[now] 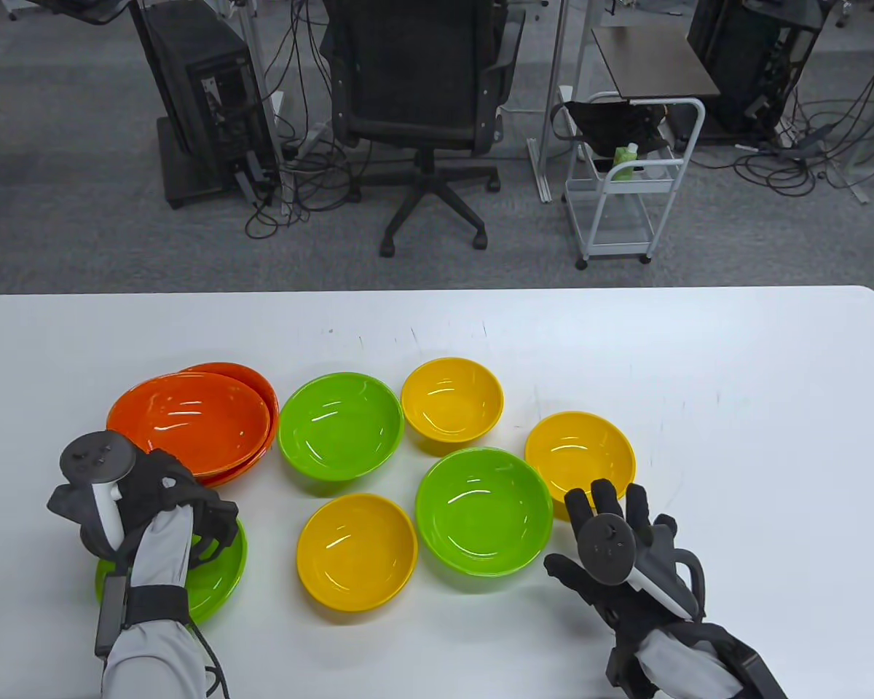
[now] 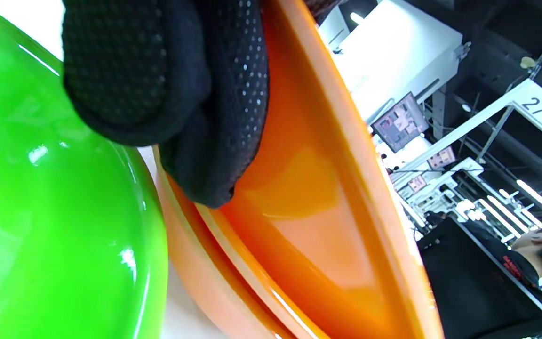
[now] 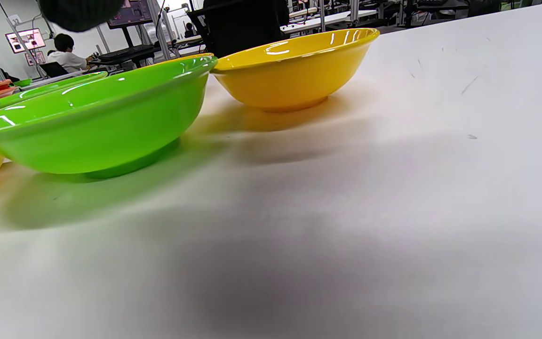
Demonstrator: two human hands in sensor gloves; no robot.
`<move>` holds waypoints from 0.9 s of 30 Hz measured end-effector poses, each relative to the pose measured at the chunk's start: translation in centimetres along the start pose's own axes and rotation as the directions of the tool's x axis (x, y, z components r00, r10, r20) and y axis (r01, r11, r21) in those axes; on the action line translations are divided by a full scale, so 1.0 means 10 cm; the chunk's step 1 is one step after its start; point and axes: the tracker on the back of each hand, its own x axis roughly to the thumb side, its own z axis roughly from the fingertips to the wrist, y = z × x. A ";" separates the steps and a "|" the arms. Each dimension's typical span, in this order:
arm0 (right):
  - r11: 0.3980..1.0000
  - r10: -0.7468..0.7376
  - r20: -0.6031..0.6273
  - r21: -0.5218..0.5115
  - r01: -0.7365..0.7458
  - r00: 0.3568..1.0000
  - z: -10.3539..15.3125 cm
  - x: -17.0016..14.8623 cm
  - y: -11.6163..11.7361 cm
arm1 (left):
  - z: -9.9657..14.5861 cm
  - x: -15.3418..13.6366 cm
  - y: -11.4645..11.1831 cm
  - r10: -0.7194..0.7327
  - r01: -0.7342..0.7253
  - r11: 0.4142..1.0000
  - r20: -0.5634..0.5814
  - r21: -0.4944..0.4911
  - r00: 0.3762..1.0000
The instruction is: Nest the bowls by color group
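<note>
A stack of orange bowls (image 1: 189, 422) sits at the left; its top bowl lies offset toward the front. My left hand (image 1: 189, 502) grips the near rim of that top orange bowl (image 2: 327, 226), above a green bowl (image 1: 222, 575) that shows large in the left wrist view (image 2: 40, 226). Two more green bowls (image 1: 339, 426) (image 1: 484, 510) and three yellow bowls (image 1: 451, 399) (image 1: 579, 451) (image 1: 357, 550) stand singly. My right hand (image 1: 590, 528) is open and empty, fingers spread, just right of the green bowl (image 3: 97, 117) and in front of the yellow bowl (image 3: 294, 70).
The white table (image 1: 735, 408) stretches bare to the right and along the far edge. An office chair (image 1: 422, 95) and a white cart (image 1: 626, 182) stand on the floor beyond the table.
</note>
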 end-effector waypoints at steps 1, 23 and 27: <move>1.000 -0.001 -0.002 0.003 0.001 1.000 0.00 0.00 0.00 | -0.01 0.00 0.00 -0.004 0.004 1.000 -0.001 -0.004 1.000; 1.000 0.008 -0.003 0.013 -0.008 1.000 0.01 0.00 0.01 | -0.13 -0.05 -0.20 -0.265 0.252 0.948 -0.041 -0.194 0.963; 1.000 0.011 -0.001 0.007 -0.011 1.000 0.01 0.01 0.01 | -0.09 -0.04 -0.16 -0.258 0.247 0.944 -0.020 -0.218 0.966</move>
